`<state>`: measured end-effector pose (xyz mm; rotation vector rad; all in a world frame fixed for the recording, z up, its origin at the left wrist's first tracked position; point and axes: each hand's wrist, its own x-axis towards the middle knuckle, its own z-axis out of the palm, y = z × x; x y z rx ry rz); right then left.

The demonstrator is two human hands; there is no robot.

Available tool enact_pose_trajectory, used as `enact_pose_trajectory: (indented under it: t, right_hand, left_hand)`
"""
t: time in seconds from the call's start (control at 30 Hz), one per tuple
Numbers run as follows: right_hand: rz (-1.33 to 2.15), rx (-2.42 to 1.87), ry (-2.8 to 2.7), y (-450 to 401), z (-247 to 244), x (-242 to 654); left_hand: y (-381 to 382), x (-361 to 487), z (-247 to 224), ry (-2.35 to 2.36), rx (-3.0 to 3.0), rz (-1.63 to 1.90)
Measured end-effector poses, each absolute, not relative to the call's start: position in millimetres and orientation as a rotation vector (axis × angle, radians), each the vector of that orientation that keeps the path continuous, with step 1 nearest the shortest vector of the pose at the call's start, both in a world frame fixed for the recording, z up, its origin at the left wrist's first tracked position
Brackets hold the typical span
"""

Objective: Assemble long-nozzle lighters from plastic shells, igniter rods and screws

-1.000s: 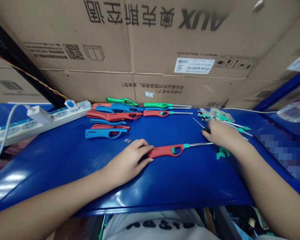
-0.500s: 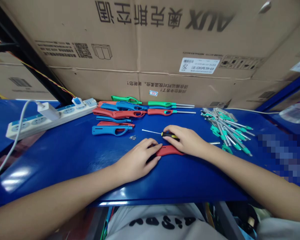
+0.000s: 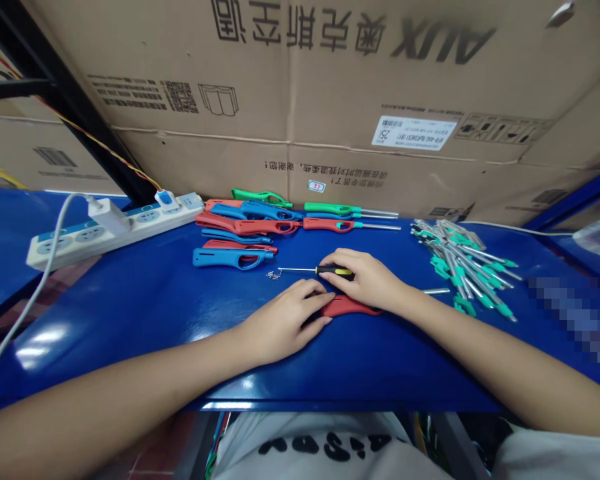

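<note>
My left hand (image 3: 289, 319) grips the left end of a red lighter body (image 3: 350, 306) lying on the blue table. A metal tube sticks out from the lighter's far side, beyond my right wrist. In my right hand (image 3: 367, 277) is a black and yellow screwdriver (image 3: 336, 271), held nearly level above the lighter. Its tip points left and is at the small pile of screws (image 3: 273, 275). Part of the red lighter is hidden under my right hand.
Blue, red and green lighter shells (image 3: 230, 258) lie at the back left, with assembled lighters (image 3: 329, 225) beside them. Metal tubes with teal parts (image 3: 463, 267) are heaped on the right. A power strip (image 3: 147, 219) and a large carton (image 3: 330, 80) stand behind.
The screwdriver has moved left and levelled out, bringing its tip to the screws. My left hand stays on the red lighter. The whole view has shifted slightly.
</note>
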<state>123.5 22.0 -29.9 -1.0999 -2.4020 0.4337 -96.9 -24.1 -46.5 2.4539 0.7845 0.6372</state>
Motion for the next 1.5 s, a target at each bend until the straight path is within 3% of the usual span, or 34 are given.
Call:
enact_pose_trajectory:
  t: [0.17, 0.3, 0.53, 0.77, 1.2, 1.5]
  right_hand:
    - [0.509, -1.079, -2.21, 13.6, -17.0, 130.7]
    - [0.786, -1.171, -1.921, 6.6, -10.9, 138.8]
    - [1.24, -1.216, -1.364, 7.8, -18.8, 147.5]
    - [1.155, -1.258, -1.588, 9.8, -17.1, 156.2]
    - [1.028, -1.261, -1.845, 9.5, -8.8, 159.4]
    - [1.196, -1.075, -1.398, 9.0, -11.6, 156.4]
  left_hand:
    - [-23.6, -95.6, -46.7, 0.791, 2.406, 0.65]
    - [-23.4, -93.8, -42.9, 0.834, 2.28, 0.75]
    - [-9.4, -91.5, -34.7, 0.988, 1.384, 0.964]
    - [-1.2, -92.3, -32.1, 0.907, 0.919, 1.101]
    - [-3.2, -92.6, -27.3, 0.959, 0.985, 1.159]
    - [-3.4, -92.4, -29.8, 0.986, 1.021, 1.129]
